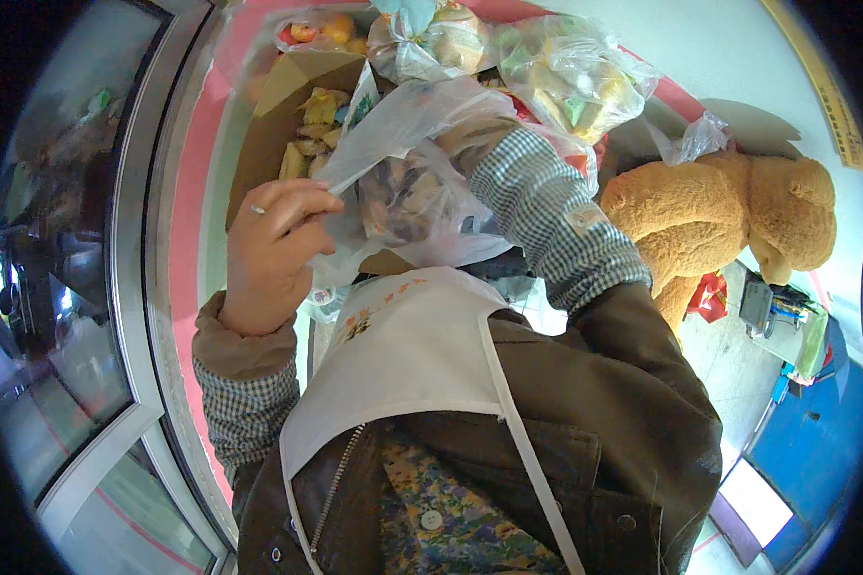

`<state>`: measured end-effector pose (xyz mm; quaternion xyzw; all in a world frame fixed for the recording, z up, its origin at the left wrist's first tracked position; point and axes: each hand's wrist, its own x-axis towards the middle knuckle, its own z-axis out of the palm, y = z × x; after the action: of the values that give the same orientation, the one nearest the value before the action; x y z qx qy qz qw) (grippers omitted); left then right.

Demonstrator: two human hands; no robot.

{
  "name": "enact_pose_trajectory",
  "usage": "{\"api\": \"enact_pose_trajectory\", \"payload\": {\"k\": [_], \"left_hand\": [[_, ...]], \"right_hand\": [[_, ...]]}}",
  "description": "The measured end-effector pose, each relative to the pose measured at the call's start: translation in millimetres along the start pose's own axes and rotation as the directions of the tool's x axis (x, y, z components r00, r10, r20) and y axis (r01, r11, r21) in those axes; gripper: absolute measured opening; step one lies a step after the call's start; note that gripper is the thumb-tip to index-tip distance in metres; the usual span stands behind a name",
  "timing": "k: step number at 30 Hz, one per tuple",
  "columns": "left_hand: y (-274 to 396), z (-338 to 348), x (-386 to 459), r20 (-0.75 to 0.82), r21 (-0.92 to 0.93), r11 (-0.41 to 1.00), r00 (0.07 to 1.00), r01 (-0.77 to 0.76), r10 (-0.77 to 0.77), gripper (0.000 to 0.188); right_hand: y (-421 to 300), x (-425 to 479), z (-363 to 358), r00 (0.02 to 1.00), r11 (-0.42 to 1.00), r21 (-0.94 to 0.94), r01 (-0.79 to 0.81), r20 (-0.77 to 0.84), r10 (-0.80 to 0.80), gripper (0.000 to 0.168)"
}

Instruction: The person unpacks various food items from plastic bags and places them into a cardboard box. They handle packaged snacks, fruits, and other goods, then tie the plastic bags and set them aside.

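Observation:
A clear plastic bag (417,108) is spread wide in front of my chest, over a cardboard box. Its left edge is pinched between the thumb and fingers of my left hand (280,230), which wears a ring. My right hand (472,140) reaches into or behind the bag's upper right side; its fingers are hidden by the film. Through the plastic show several brownish pieces (403,198), too blurred to name. Beside the bag, the cardboard box (262,144) holds several yellowish wrapped pieces (309,147).
Orange fruit in a plastic bag (331,30) lies behind the box. Two filled plastic bags (431,43) (582,79) stand at the back. A large brown plush toy (690,215) is on the right. A glass door with a metal frame (140,215) runs along my left.

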<state>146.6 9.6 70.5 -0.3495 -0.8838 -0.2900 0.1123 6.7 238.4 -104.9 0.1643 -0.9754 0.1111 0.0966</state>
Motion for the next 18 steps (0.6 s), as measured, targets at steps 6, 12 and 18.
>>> {"api": "enact_pose_trajectory", "payload": {"k": [6,12,18], "left_hand": [[-2,4,-10,0.176,0.114,0.990,0.979,0.083,-0.102,0.015],[5,22,-15,0.502,0.187,0.980,0.850,0.072,-0.158,0.038],[27,57,40,0.512,-0.627,0.779,0.744,-0.020,0.431,0.048]], "right_hand": [[1,2,15,0.989,0.986,0.159,-0.051,0.144,0.028,0.031],[12,-10,10,0.971,0.939,0.319,-0.128,0.234,0.053,0.032],[30,4,3,0.942,0.823,0.542,-0.169,0.335,-0.027,0.033]]}}
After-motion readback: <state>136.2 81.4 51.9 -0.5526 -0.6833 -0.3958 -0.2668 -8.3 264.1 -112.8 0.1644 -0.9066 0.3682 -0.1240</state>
